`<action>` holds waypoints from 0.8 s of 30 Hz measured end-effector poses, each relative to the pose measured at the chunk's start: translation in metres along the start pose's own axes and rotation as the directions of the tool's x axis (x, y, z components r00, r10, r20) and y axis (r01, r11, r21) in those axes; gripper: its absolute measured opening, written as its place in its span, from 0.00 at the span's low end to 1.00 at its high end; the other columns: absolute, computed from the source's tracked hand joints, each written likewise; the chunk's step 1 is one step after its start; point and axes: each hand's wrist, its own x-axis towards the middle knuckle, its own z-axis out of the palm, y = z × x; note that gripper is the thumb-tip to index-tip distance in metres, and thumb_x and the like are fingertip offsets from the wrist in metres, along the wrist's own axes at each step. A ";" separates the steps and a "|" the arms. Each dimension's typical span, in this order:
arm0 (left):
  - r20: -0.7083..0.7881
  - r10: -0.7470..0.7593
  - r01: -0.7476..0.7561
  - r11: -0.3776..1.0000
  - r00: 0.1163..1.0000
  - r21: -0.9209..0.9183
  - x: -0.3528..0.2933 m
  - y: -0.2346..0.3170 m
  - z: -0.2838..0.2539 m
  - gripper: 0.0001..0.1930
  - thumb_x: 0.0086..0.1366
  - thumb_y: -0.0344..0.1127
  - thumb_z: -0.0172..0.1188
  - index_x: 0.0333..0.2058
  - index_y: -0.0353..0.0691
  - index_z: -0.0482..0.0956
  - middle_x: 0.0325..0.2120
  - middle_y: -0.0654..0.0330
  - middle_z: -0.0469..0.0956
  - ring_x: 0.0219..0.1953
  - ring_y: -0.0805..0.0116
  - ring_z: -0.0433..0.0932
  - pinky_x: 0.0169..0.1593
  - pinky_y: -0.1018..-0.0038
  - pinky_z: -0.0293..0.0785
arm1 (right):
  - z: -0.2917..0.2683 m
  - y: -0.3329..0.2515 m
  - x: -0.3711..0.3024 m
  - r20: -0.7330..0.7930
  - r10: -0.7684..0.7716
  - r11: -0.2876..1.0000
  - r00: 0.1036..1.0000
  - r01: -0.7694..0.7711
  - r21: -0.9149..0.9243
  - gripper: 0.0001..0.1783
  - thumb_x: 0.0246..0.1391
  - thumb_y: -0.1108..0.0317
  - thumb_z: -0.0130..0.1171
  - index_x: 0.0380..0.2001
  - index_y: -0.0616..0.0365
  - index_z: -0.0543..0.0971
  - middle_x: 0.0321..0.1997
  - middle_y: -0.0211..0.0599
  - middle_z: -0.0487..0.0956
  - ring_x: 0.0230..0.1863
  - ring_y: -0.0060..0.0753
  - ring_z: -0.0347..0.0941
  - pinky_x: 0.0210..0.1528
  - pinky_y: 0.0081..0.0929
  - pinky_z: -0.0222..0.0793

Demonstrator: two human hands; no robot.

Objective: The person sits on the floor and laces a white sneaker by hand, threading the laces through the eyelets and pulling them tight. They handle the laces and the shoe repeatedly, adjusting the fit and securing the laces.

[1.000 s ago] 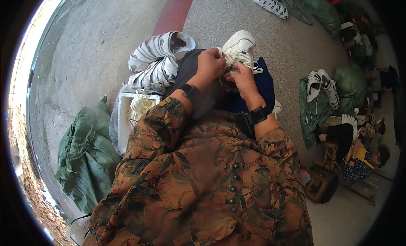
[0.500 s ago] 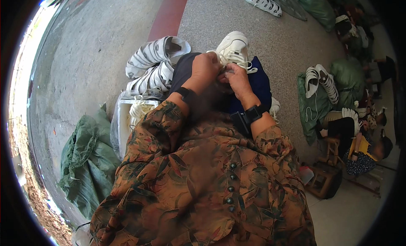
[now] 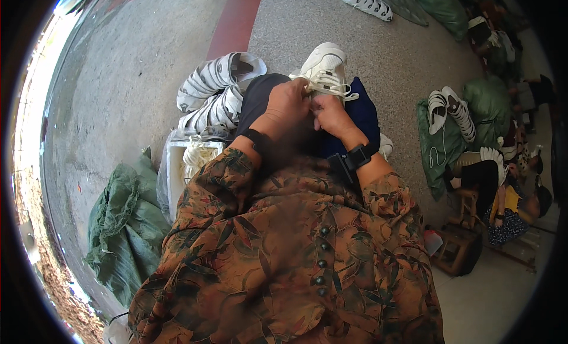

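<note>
A cream-white lace-up sneaker rests in my lap, its toe pointing away from me. Its pale shoelace runs across the tongue, with a loop sticking out on the right side. At the left of the shoe's opening, the fingers of my left hand are closed in a pinch on the lace. Close beside it my right hand is also closed at the lace, its fingers curled inward; its fingertips are partly hidden. Under the shoe and my right hand lies a dark blue cloth.
Left of my knee lie white-and-grey strappy shoe uppers and a white box of pale laces. A green sack slumps at the lower left. On the right are more shoes on green sacks, a wooden stool and a seated person.
My right hand has drawn down slightly, toward me, and its fingers have curled in more. My left hand stays at the lace, and the sneaker has barely shifted.
</note>
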 end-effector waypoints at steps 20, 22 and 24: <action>0.184 -0.310 0.310 0.426 0.933 -0.850 0.016 -0.016 0.010 0.21 0.53 0.26 0.59 0.47 0.33 0.67 0.31 0.58 0.77 0.33 0.68 0.78 0.38 0.76 0.74 | 0.021 0.029 -0.026 -0.077 -0.617 0.506 0.784 0.320 -0.801 0.07 0.35 0.78 0.56 0.23 0.60 0.74 0.27 0.47 0.70 0.27 0.50 0.69 0.30 0.40 0.67; 0.258 -0.307 0.299 0.094 0.916 -0.950 0.014 -0.014 -0.001 0.19 0.55 0.23 0.56 0.47 0.35 0.68 0.31 0.60 0.76 0.35 0.70 0.77 0.40 0.77 0.73 | 0.019 0.026 -0.031 -0.100 -0.618 0.554 0.780 0.342 -0.759 0.07 0.35 0.78 0.55 0.23 0.60 0.74 0.27 0.47 0.70 0.27 0.51 0.69 0.31 0.40 0.67; 0.258 -0.276 0.259 -0.033 0.926 -0.965 0.016 -0.016 -0.010 0.17 0.56 0.21 0.53 0.46 0.35 0.68 0.31 0.61 0.75 0.34 0.70 0.77 0.39 0.76 0.73 | 0.015 0.026 -0.035 -0.133 -0.628 0.607 0.766 0.376 -0.700 0.07 0.34 0.79 0.54 0.24 0.60 0.74 0.27 0.47 0.69 0.28 0.52 0.69 0.32 0.40 0.68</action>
